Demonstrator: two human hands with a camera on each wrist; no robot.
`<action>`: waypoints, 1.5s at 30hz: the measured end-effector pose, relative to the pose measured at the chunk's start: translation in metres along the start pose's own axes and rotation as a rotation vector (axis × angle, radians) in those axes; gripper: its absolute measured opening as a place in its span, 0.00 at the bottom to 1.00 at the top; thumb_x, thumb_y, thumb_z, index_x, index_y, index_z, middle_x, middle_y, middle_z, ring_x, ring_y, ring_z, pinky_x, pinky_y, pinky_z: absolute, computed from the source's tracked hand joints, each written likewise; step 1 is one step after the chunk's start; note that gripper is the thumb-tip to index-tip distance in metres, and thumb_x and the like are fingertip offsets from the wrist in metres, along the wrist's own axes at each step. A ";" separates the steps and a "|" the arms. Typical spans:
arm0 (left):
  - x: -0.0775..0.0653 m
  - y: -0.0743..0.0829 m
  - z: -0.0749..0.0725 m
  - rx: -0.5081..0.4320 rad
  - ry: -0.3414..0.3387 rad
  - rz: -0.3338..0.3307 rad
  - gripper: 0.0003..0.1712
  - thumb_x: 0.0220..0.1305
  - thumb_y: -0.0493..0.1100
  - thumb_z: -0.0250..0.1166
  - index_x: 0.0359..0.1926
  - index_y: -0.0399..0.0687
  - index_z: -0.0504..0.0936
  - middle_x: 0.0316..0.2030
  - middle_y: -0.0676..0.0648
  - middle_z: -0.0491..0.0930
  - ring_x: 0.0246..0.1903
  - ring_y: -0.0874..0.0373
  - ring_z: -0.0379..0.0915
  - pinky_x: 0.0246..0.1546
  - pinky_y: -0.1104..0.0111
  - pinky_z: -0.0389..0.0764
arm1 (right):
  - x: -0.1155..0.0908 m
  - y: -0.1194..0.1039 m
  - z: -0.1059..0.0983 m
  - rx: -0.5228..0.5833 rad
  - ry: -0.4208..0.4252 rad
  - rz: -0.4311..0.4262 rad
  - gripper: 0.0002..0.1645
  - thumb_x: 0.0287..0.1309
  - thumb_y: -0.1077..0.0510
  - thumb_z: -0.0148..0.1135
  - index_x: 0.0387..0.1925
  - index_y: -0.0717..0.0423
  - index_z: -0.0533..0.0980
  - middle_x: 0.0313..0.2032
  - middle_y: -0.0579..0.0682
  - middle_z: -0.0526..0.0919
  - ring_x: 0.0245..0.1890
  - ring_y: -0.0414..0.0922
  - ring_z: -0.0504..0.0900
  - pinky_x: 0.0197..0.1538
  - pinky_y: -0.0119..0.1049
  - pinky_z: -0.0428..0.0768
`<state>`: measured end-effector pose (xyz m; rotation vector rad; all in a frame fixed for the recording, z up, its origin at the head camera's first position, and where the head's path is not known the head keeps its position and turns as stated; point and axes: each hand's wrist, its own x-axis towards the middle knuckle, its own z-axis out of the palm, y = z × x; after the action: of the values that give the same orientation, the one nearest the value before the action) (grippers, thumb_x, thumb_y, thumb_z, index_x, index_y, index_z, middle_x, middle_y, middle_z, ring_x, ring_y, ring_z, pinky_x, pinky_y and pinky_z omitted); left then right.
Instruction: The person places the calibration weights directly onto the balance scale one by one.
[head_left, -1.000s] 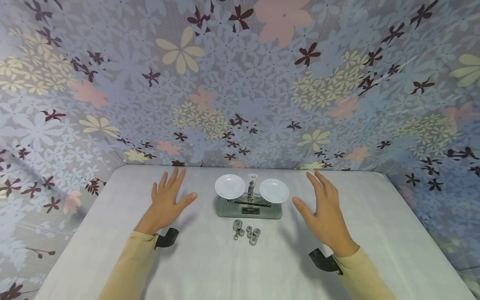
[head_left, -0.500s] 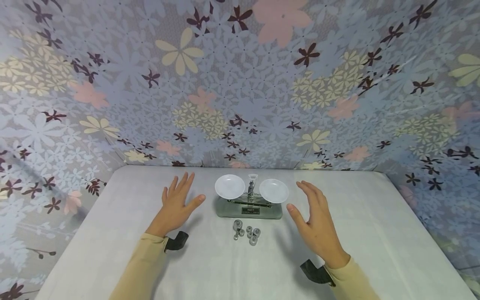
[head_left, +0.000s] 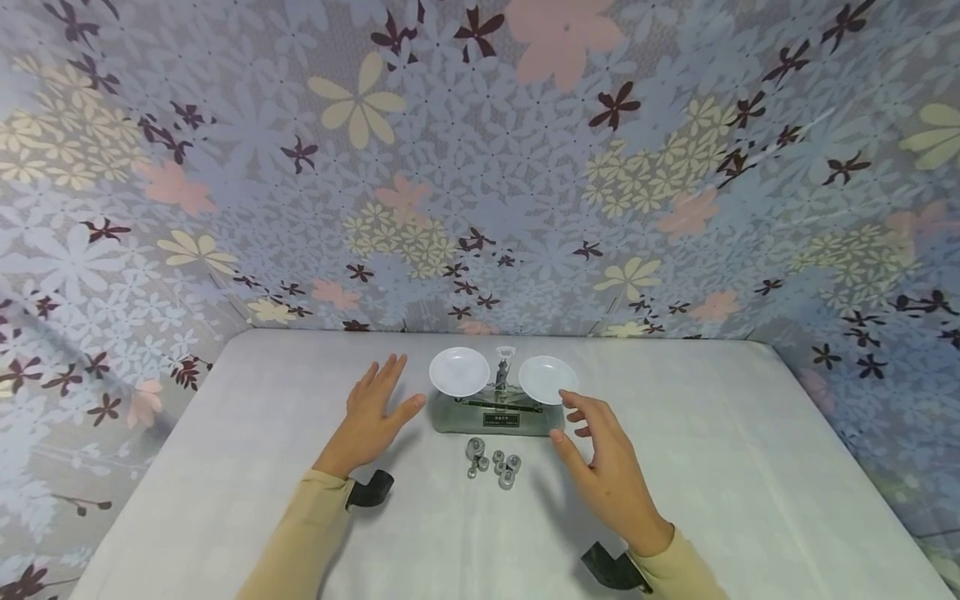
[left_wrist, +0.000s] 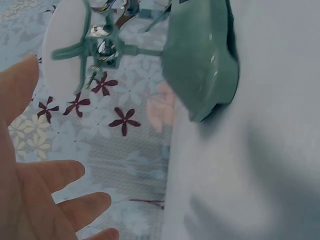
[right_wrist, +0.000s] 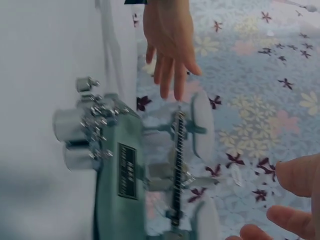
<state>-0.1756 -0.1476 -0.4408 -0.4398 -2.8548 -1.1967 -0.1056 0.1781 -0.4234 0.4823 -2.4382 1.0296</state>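
Note:
A green balance scale (head_left: 457,419) stands on the white-covered table, with a white left pan (head_left: 459,372) and a white right pan (head_left: 547,377). In front of its base are several metal weights (head_left: 476,450), the larger ones cylindrical in the right wrist view. My left hand (head_left: 369,427) hovers just left of the scale, fingers extended and thumb toward the base, holding nothing. Fingers slightly bent, my right hand (head_left: 609,475) is at the scale's front right. Its index fingertip overlaps the lower edge of the right pan in the head view, and nothing is in its grasp.
The table (head_left: 720,417) has a white cloth and ends at the back against a wall covering with a flower pattern (head_left: 495,208). A black strap mount (head_left: 371,489) sits on the left wrist, and another black mount (head_left: 613,568) is on the right.
Both hands have moved inward toward the scale. The right hand has come further left and nearer, its fingers bending more. The scale and weights have stayed in place.

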 end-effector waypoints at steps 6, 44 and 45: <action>0.003 -0.004 0.010 -0.052 -0.003 -0.010 0.43 0.74 0.61 0.55 0.79 0.46 0.53 0.78 0.40 0.51 0.76 0.35 0.38 0.70 0.32 0.41 | -0.005 0.001 0.014 0.049 -0.040 0.001 0.26 0.63 0.63 0.68 0.62 0.60 0.74 0.50 0.53 0.80 0.45 0.48 0.81 0.43 0.43 0.83; 0.009 -0.011 0.052 -0.088 0.009 0.010 0.35 0.70 0.44 0.63 0.74 0.41 0.65 0.70 0.35 0.66 0.71 0.33 0.55 0.70 0.38 0.54 | -0.020 0.024 0.060 0.309 -0.285 0.320 0.11 0.60 0.65 0.68 0.44 0.52 0.84 0.37 0.41 0.85 0.37 0.37 0.80 0.42 0.32 0.80; 0.009 -0.011 0.053 -0.080 0.009 0.014 0.34 0.70 0.44 0.63 0.73 0.41 0.66 0.70 0.36 0.67 0.71 0.33 0.55 0.70 0.37 0.54 | -0.020 0.024 0.060 0.304 -0.286 0.321 0.11 0.60 0.64 0.68 0.44 0.52 0.85 0.36 0.41 0.85 0.37 0.37 0.79 0.42 0.31 0.79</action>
<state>-0.1824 -0.1155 -0.4845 -0.4551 -2.7995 -1.3100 -0.1160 0.1529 -0.4855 0.3589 -2.6800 1.5763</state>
